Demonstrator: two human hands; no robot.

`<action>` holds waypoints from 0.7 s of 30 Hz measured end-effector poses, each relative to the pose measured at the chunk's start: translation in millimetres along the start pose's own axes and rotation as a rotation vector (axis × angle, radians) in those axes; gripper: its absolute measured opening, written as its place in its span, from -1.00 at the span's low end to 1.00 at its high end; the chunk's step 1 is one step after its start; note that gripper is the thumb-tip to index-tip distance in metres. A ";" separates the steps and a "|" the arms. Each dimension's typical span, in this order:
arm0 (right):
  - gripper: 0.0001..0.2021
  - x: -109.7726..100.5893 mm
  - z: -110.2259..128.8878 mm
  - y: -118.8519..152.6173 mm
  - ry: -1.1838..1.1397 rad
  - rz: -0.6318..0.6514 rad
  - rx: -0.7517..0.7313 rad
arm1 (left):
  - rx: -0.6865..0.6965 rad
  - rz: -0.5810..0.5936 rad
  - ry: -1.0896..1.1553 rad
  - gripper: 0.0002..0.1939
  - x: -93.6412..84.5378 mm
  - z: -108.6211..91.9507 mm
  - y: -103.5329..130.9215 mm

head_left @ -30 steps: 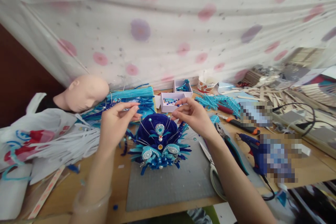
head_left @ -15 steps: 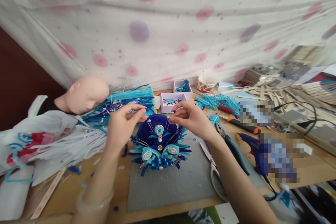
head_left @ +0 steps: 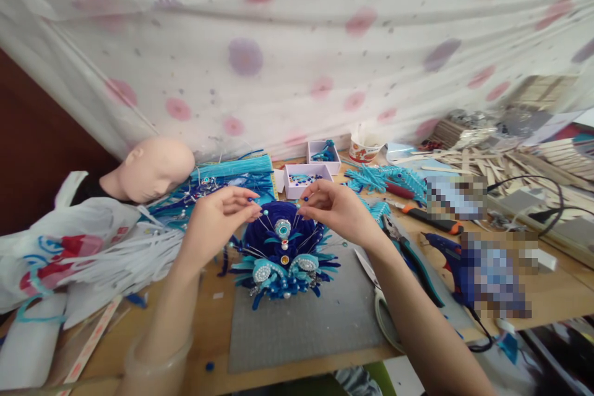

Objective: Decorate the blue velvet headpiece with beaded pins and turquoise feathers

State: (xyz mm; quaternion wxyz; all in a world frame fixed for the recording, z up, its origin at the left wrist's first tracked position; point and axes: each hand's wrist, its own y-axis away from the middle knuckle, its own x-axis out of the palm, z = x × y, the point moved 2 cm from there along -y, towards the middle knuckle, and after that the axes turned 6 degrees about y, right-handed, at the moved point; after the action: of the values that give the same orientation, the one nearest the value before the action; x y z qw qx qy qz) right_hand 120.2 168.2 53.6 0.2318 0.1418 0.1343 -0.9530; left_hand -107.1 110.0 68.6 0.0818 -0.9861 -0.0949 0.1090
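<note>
A blue headdress ornament [head_left: 284,275] of fuzzy petals, pearls and jewelled centres stands on the grey cutting mat [head_left: 301,337]. Thin wires tipped with beads fan out from its top. My left hand [head_left: 218,216] is at its upper left, thumb and fingers pinched on a bead-tipped wire, with a dark blue bead [head_left: 251,200] at the fingertips. On the other side, my right hand [head_left: 338,207] pinches another bead-tipped wire, its blue bead [head_left: 306,198] showing between the fingers. The wires' lower ends are hard to make out.
Behind the ornament sit white boxes of beads [head_left: 304,190]. Scissors [head_left: 383,309], pliers [head_left: 413,263], a utility knife [head_left: 431,220] and a blue glue gun [head_left: 448,253] lie at right. A mannequin head [head_left: 158,167] and white strips [head_left: 125,260] are at left.
My left fingers have shifted slightly, and a dark blue bead now shows at their tips. My right hand stays almost in place, still pinched. The whole view has moved a little.
</note>
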 end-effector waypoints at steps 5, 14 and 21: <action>-0.81 0.4 0.0 -0.5 0.003 0.014 0.012 | -0.002 0.010 0.028 -0.77 -1.4 -2.6 2.4; -0.83 2.3 -1.2 -2.1 0.010 0.108 0.001 | 0.016 -0.056 0.058 -0.80 -1.5 -5.2 4.9; -0.86 -7.0 13.6 -0.6 0.108 0.031 -0.100 | 0.032 -0.122 0.048 -0.77 -7.4 -13.3 7.5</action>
State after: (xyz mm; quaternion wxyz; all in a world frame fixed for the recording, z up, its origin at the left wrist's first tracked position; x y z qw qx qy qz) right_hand 123.1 167.1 68.6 0.2458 0.1835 0.1918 -0.9323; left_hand -109.9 99.4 81.5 0.1063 -0.9794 -0.1513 0.0818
